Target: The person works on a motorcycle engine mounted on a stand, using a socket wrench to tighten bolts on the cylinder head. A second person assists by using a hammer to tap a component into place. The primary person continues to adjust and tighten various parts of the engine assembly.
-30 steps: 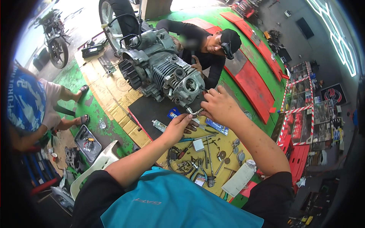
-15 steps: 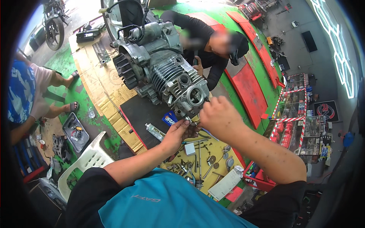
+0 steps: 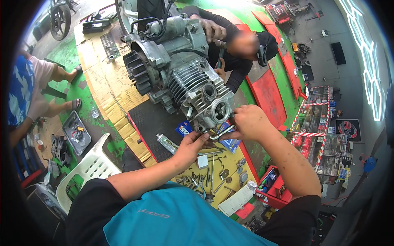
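Observation:
My right hand (image 3: 251,123) grips a shiny wrench (image 3: 223,132), its head reaching left below the engine's round, open port. My left hand (image 3: 191,146) is closed, its thumb and fingertips beside the wrench's head at the lower cylinder head; what they pinch is hidden. The finned metal engine (image 3: 184,84) lies tilted in front of me, with a black fan (image 3: 137,73) at its left. Beneath my hands, a yellow sheet (image 3: 230,158) bears loose tools and small parts. A blue-and-white packet (image 3: 231,144) lies just under the wrench.
Across the engine, a co-worker (image 3: 232,53) holds a dark-handled tool (image 3: 221,55). Left are a white plastic chair (image 3: 88,164), a metal tray (image 3: 78,139) and a seated person (image 3: 35,86). A tube (image 3: 167,143) lies near my left wrist. A red box (image 3: 277,192) stands right.
My right hand has shifted right and down, bringing the wrench into plain sight. My left hand stays by the engine. The co-worker's other hand has come into view above the dark-handled tool.

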A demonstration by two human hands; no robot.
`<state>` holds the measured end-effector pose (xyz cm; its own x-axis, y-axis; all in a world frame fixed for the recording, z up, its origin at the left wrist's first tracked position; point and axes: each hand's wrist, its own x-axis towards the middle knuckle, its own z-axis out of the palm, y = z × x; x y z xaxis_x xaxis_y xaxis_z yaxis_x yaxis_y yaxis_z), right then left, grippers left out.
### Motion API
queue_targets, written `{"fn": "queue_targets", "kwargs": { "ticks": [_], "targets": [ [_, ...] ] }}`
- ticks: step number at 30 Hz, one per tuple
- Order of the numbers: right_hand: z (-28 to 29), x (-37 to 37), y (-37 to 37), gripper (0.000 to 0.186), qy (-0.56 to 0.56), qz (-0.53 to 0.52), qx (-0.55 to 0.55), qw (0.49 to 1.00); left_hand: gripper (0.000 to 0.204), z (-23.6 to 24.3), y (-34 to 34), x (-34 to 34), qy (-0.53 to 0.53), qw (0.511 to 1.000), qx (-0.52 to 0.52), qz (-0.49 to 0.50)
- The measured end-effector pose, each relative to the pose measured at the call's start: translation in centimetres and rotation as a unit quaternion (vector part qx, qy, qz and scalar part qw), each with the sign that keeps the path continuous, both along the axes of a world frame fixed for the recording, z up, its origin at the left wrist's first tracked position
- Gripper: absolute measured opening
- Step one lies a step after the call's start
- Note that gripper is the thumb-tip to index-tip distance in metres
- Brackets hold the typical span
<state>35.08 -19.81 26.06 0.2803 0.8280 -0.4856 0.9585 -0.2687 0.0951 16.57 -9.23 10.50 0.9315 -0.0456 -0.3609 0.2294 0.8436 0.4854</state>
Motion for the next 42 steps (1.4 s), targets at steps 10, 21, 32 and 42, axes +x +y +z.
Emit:
{"fn": "queue_targets", "kwargs": {
  "ticks": [10,21,32,42],
  "targets": [
    [-2.3,3.8,-1.8,0.048,0.272,-0.221,0.155,0.924,0.033,-0.3,1.7,0.5,0.002,0.997,0.028,-0.073],
    [-3.5,2.4,2.2,0.068,0.074,-0.536,0.139,0.83,0.017,-0.3,1.7,1.2,-0.02,0.996,-0.066,-0.057],
    [-3.6,2.4,2.7,0.065,0.101,-0.63,0.162,0.753,0.019,-1.6,2.5,1.3,-0.016,0.991,-0.057,-0.123],
    [-7.9,3.3,0.8,0.065,0.137,-0.655,0.162,0.726,0.019,-2.2,3.0,1.2,-0.012,0.985,0.056,-0.164]
  ]
}}
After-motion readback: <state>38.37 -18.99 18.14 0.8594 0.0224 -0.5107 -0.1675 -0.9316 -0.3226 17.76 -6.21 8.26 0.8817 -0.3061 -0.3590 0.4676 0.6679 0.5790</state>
